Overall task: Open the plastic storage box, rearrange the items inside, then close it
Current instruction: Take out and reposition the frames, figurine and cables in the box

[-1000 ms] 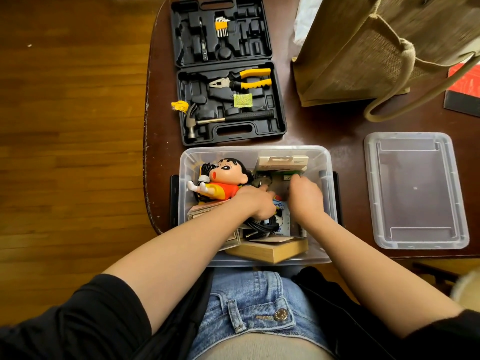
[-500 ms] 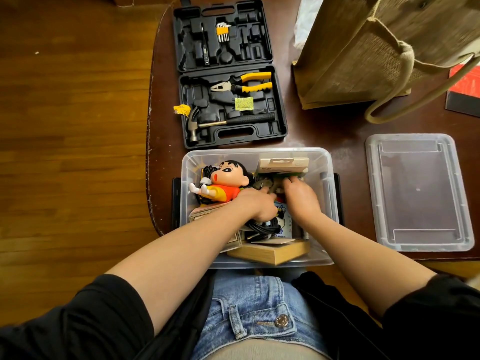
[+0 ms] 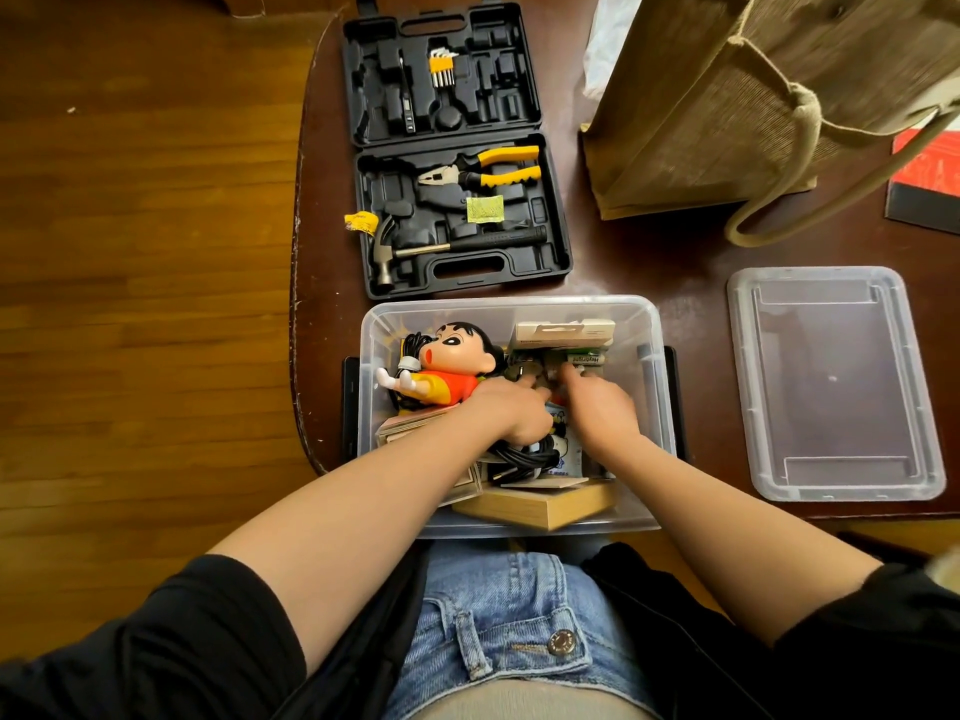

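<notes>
Head view, looking down: we have the clear plastic storage box (image 3: 652,324) open at the table's near edge, right in front of our lap, and both hands are down inside it. Our left hand (image 3: 511,410) lies knuckles-up over the middle of the contents, fingers curled downward with a fingertip reaching toward 1 o'clock; we cannot tell whether it has hold of anything. Our right hand (image 3: 597,402) sits just beside it at 3 o'clock, fingers bent and pointing toward 11 o'clock into the small items; what it grips, if anything, is hidden.

Inside the box, a cartoon boy figure (image 3: 447,363) in an orange shirt lies at 9 o'clock of the left hand, touching the wrist. A white carton (image 3: 563,332) and green batteries (image 3: 584,358) sit at 12 o'clock of the fingertips. A coil of black cable (image 3: 524,457) lies under the left wrist, and a wooden box (image 3: 540,504) leans at the near wall.

The box's clear lid (image 3: 831,381) lies flat on the table (image 3: 675,262) at 3 o'clock, well apart. At 12 o'clock stands an open black tool case (image 3: 457,148) with yellow-handled pliers (image 3: 488,168) and a hammer (image 3: 441,246). A jute bag (image 3: 727,111) stands at 1 o'clock.
</notes>
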Motion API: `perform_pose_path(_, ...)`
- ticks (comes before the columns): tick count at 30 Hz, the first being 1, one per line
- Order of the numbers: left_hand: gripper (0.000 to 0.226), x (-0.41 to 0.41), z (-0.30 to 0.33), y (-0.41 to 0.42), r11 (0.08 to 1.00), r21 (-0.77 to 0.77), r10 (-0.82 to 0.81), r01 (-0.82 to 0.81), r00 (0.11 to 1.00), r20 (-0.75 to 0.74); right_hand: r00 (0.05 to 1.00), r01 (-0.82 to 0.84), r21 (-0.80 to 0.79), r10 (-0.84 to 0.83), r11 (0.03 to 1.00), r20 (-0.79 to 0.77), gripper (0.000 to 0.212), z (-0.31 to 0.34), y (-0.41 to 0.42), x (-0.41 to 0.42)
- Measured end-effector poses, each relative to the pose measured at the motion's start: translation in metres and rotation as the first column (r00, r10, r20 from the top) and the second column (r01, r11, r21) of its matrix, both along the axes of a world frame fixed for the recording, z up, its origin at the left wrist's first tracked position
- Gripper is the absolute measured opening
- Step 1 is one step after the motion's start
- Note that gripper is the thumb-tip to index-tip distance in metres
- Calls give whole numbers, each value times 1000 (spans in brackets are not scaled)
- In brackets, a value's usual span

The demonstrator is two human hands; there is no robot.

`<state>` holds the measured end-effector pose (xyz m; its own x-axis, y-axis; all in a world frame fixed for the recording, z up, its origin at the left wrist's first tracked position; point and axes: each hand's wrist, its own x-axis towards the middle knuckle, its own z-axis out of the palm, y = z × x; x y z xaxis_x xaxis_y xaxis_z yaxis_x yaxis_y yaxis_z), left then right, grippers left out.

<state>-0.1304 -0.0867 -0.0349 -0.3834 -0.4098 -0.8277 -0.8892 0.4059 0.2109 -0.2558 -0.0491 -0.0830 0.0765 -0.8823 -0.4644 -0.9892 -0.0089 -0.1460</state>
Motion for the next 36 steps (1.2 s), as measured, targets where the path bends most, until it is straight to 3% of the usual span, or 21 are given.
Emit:
perform_pose_path(11, 57, 0, 1, 1, 1000, -2, 4, -4, 1000, 1, 999, -46, -22, 46, 999, 7, 38, -2, 3, -1)
perform_pose_path(18, 57, 0, 0, 1, 1000, -8, 3, -3, 1000, 4, 999, 49, -67, -51, 997, -20, 39, -5, 4, 4)
perform_pose_path(22, 56, 0, 0, 1, 1000, -12, -4, 4, 1000, 0, 999, -30, -45, 29, 999, -24, 49, -3, 0, 0)
perform_pose_path(32, 57, -1, -3, 2, 1000, 0, 3, -3, 1000, 10, 986, -36, -30, 31, 999, -162, 28, -2, -4, 2)
perform_pose_path(36, 57, 0, -3, 1, 1000, 6, 11, -11, 1000, 10, 990, -45, -39, 40, 998, -132, 28, -4, -11, 2)
